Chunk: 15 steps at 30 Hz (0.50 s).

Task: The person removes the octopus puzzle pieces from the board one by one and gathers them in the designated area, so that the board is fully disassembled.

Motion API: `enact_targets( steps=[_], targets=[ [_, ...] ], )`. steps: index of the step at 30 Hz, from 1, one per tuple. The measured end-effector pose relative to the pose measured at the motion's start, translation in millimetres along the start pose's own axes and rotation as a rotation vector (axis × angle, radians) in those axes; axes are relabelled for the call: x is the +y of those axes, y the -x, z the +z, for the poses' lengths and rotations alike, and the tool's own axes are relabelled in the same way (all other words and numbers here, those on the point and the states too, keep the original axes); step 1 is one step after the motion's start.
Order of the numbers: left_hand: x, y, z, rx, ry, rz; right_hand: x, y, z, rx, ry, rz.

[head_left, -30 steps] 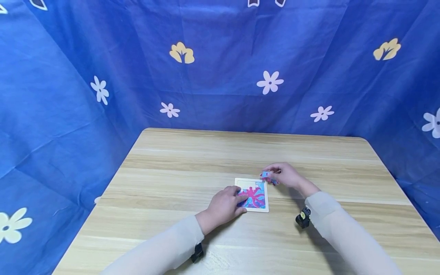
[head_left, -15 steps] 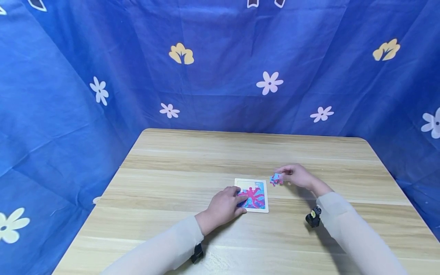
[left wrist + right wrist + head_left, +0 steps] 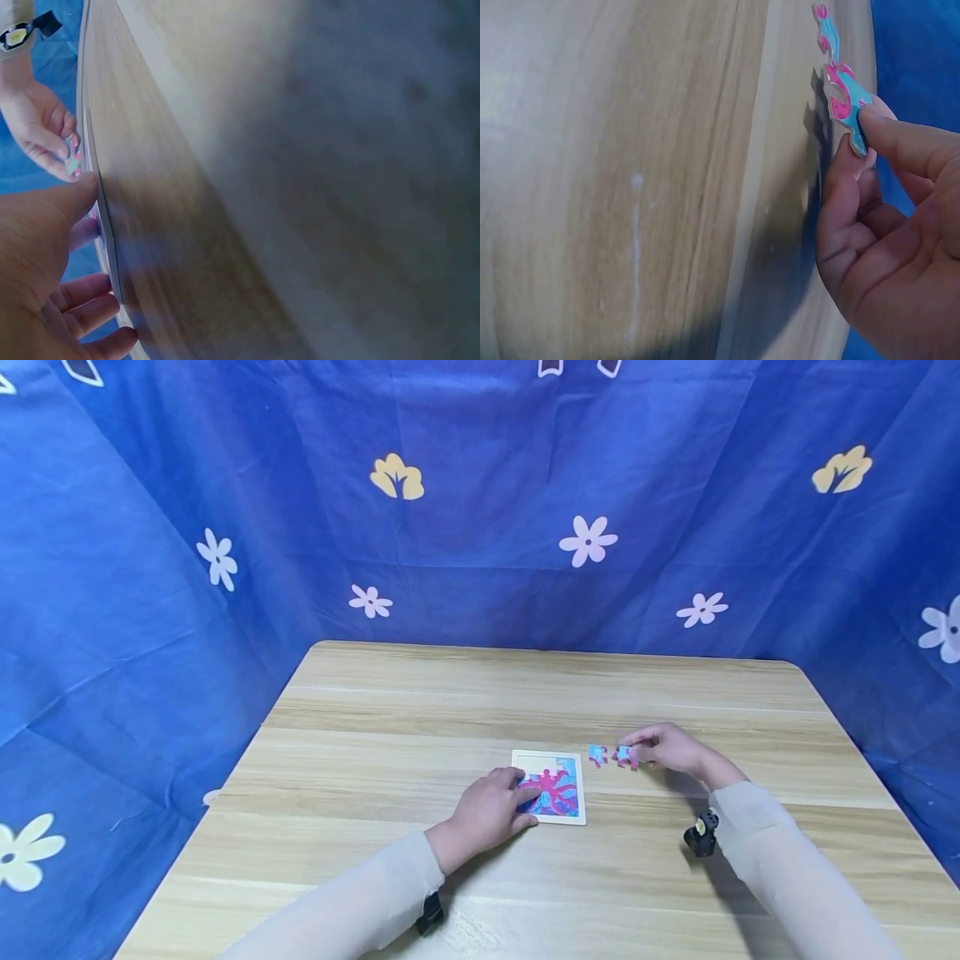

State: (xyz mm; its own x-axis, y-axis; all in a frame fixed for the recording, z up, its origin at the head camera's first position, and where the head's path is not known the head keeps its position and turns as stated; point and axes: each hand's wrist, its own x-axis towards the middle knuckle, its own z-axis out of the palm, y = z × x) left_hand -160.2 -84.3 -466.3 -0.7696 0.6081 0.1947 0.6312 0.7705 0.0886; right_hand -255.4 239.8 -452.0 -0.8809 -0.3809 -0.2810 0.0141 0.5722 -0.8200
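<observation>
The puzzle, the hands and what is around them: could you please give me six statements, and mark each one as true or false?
1. The right hand pinches a piece. True.
2. The left hand is away from the puzzle. False: it rests on the puzzle.
3. A second piece lies on the table, between the puzzle and the right hand. True.
4. The puzzle is completely filled. False: its upper left part is bare in the head view.
5. The puzzle shows pink and blue colours. True.
6. The cloth behind the table is plain red. False: it is blue and patterned.
</observation>
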Motion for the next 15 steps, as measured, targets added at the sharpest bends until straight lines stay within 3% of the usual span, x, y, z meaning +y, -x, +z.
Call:
enact_targets(
  steps=[8, 15],
  targets=[
    [-0.3, 0.0, 1.1, -0.003, 0.004, -0.006, 3.9, -0.3, 2.1, 0.038, 0.047, -0.022],
    [0.0, -0.1, 0.2, -0.014, 0.003, -0.012, 7.0, -3.5, 5.5, 0.111, 0.169, -0.047]
  ],
)
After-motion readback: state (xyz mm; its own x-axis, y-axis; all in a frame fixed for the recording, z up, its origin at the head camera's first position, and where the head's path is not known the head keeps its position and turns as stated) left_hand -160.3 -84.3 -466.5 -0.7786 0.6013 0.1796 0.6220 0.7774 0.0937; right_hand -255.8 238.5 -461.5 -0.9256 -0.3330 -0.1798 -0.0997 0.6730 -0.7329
